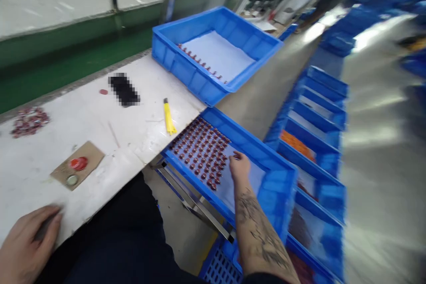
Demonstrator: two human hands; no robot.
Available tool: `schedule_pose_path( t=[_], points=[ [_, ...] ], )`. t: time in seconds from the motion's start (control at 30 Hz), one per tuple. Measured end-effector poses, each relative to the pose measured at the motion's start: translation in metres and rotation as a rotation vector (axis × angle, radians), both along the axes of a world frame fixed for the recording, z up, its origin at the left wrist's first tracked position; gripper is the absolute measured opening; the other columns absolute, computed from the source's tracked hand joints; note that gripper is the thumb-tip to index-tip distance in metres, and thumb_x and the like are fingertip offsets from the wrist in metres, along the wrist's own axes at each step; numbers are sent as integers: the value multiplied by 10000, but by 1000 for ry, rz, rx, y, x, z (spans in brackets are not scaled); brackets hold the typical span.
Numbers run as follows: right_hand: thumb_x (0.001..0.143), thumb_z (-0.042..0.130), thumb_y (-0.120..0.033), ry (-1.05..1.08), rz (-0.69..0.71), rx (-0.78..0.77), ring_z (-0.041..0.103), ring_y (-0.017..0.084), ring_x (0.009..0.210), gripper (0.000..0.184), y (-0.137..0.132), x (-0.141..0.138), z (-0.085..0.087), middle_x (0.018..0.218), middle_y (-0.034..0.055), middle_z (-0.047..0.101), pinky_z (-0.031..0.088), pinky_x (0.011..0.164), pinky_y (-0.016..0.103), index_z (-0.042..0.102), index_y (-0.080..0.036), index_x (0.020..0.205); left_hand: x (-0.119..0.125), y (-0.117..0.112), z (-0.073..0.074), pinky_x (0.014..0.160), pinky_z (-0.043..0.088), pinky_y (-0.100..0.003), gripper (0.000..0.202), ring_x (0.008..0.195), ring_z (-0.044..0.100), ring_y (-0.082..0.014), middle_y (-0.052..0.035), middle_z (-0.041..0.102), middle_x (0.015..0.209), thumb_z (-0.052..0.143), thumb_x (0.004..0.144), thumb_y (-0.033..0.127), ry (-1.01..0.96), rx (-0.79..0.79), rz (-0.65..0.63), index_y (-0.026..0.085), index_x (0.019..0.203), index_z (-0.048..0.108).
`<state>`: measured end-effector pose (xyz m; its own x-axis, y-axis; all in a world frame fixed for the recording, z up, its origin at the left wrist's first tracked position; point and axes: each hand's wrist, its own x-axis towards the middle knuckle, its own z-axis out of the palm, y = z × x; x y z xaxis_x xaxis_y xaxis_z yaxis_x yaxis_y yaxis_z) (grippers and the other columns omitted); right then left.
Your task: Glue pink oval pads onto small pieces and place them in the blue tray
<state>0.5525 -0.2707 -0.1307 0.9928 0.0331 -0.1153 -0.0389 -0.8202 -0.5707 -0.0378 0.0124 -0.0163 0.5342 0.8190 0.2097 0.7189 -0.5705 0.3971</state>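
Observation:
My right hand (240, 166) reaches over a blue plastic tray (282, 177), beside rows of small dark-red round pieces (203, 151) on white paper. Its fingers are pinched together, and a dark spot shows between them; what they hold is too small to make out. On the white table's near edge rests my left hand (31, 239), loosely curled, thumb apart from the fingers, nothing visible in it. Ahead of it lies a brown cardboard piece (89, 157) carrying a bright red blob (79, 163) and a small round metallic thing (71, 180).
A second blue tray (186, 73) with one row of pieces stands at the table's far end. On the table are a yellow-handled tool (168, 117), a pile of small reddish pieces (29, 121) and a pixelated black object (124, 89). Several blue bins (319, 142) line the right.

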Motion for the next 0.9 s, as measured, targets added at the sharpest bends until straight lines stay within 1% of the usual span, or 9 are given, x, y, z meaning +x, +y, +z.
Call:
schedule_pose_path(
  t=[0.1, 0.2, 0.33, 0.43, 0.5, 0.57, 0.67, 0.77, 0.9],
  points=[
    [826, 597, -279, -103, 91, 115, 662, 273, 880, 379, 17, -21, 22, 1000, 163, 711, 532, 830, 411, 692, -82, 1136, 5, -11, 7, 881, 568, -412, 205, 931, 690, -251, -18, 738, 1000, 606, 881, 422, 24, 2, -46, 273, 1006, 674],
    [800, 618, -354, -176, 252, 278, 665, 263, 838, 397, 48, -52, 42, 957, 139, 723, 538, 799, 401, 705, -119, 1108, 7, -17, 9, 954, 524, -401, 234, 1018, 661, -245, -64, 733, 1064, 559, 926, 388, 38, -30, 17, 221, 1031, 685],
    [857, 592, -439, -176, 700, 487, 678, 234, 813, 356, 111, -124, 80, 945, 98, 734, 549, 771, 375, 706, -165, 1055, 6, -24, 11, 984, 493, -402, 256, 1052, 644, -251, -72, 731, 1081, 533, 934, 390, 18, -62, 62, 216, 1032, 694],
    [967, 422, -382, -198, 1105, 329, 676, 229, 935, 377, 172, -179, 110, 1043, 119, 724, 528, 863, 370, 675, -145, 1114, 7, -31, 13, 1003, 470, -408, 265, 1078, 628, -258, -82, 719, 1099, 526, 930, 380, -33, -90, 65, 206, 1032, 697],
    [961, 466, -352, -184, 1250, 258, 679, 202, 924, 352, 214, -207, 127, 1034, 85, 730, 517, 865, 327, 641, -160, 1198, 7, -34, 16, 1007, 457, -428, 261, 1081, 614, -266, -96, 711, 1102, 527, 925, 362, -90, -122, 74, 196, 1029, 699],
    [945, 508, -315, -184, 1329, 175, 680, 205, 927, 374, 250, -228, 138, 1028, 81, 728, 504, 849, 315, 591, -165, 1278, 8, -38, 17, 999, 454, -447, 246, 1063, 610, -272, -103, 711, 1084, 535, 918, 342, -143, -142, 89, 194, 1015, 706],
    [923, 503, -212, -201, 1400, 4, 681, 263, 957, 380, 287, -249, 147, 1044, 154, 712, 485, 825, 354, 564, -132, 1290, 9, -42, 18, 968, 473, -442, 207, 1015, 622, -263, -94, 725, 1029, 556, 905, 313, -189, -149, 113, 208, 976, 719],
    [879, 464, -94, -206, 1456, -174, 694, 301, 906, 331, 309, -259, 150, 967, 207, 702, 470, 778, 375, 588, -99, 1186, 12, -43, 18, 930, 495, -417, 175, 975, 632, -250, -80, 728, 976, 572, 899, 290, -248, -161, 137, 224, 949, 726],
    [855, 424, -63, -196, 1491, -351, 698, 309, 829, 298, 325, -259, 154, 883, 189, 689, 450, 711, 370, 553, -110, 1120, 19, -41, 19, 858, 517, -385, 129, 915, 638, -240, -61, 709, 907, 602, 887, 271, -325, -178, 159, 256, 926, 724]
  ],
)
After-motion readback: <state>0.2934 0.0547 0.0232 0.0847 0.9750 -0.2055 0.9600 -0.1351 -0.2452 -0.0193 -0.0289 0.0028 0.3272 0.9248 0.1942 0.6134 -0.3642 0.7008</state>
